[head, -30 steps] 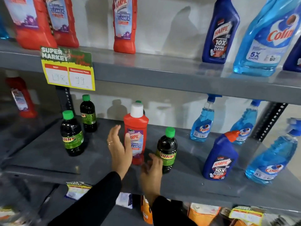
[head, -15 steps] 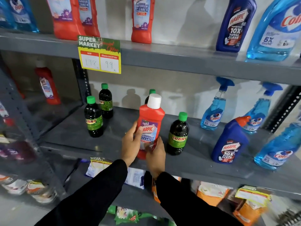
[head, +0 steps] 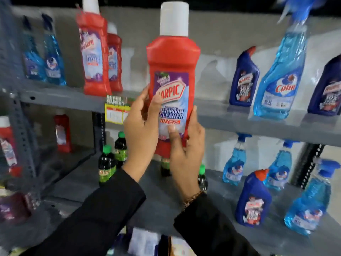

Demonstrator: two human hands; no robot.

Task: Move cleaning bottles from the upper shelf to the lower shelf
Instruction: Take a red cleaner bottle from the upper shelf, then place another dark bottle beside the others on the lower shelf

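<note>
A red Harpic bathroom cleaner bottle (head: 173,58) with a white cap is held upright in the air, in front of the upper shelf (head: 258,124). My left hand (head: 142,130) grips its left side and my right hand (head: 184,150) grips its lower right, thumb on the label. Two more red bottles (head: 95,56) stand on the upper shelf at left. A dark blue Harpic bottle (head: 243,78) and a blue Colin spray bottle (head: 278,78) stand there at right. The lower shelf (head: 77,183) lies below my hands.
The lower shelf carries dark green-capped bottles (head: 106,167), blue spray bottles (head: 233,165) and a dark blue Harpic bottle (head: 253,200). A yellow price tag (head: 116,111) hangs on the upper shelf edge. Another rack with red bottles (head: 62,133) stands to the left.
Both hands closed on the red bottle standing on the lower shelf and lifted it up to the height of the upper shelf. The view tilted upward.
</note>
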